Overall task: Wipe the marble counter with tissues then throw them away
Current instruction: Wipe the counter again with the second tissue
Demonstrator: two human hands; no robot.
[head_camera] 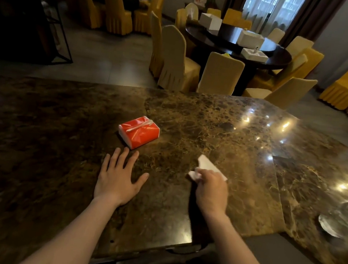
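Note:
A brown marble counter point(211, 122) fills the lower part of the head view. A red tissue pack point(139, 132) lies near its middle with a white tissue poking from the top slit. My right hand point(212, 192) grips a white tissue point(207, 165) and presses it against the marble right of the pack. My left hand point(117, 177) rests flat on the counter just below the pack, fingers spread, holding nothing.
The counter's near edge runs under my forearms, with a darker gap point(190, 251) below. A shiny round object point(329, 225) sits at the counter's right side. Beyond the far edge stand covered chairs point(220, 77) around a dark round table point(239, 43) with white boxes.

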